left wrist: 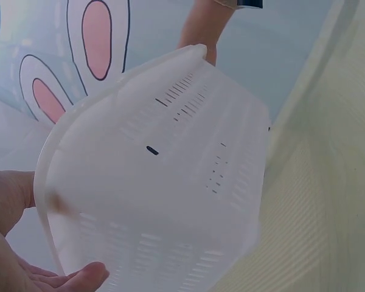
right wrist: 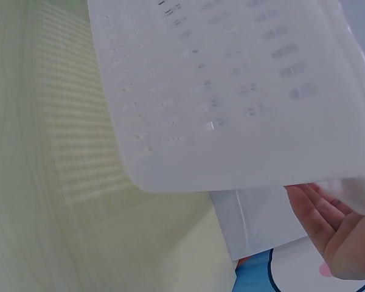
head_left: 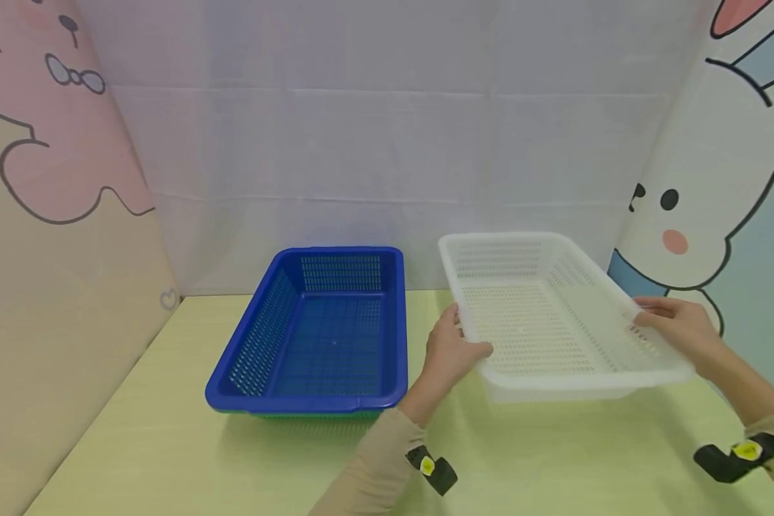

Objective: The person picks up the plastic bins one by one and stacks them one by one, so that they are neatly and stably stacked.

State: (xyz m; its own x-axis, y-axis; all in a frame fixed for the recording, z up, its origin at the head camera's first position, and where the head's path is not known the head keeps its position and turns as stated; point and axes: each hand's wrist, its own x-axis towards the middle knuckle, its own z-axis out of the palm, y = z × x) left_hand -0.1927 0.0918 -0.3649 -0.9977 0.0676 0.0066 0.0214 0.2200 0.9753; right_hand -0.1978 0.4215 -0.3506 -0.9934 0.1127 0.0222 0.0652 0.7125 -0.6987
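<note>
A white plastic basket with slotted walls is held above the right half of the table. My left hand grips its left rim, with the thumb over the edge and fingers beneath. On the right rim my right hand pinches the edge. In the left wrist view the basket's outer wall fills the middle, and the left hand is at its rim. The right wrist view shows the basket's underside and side, with the right hand's fingers under the rim.
A blue basket stands on the left of the pale green table. Green plastic shows beneath its front rim. A white cloth hangs behind; cartoon-printed panels flank both sides.
</note>
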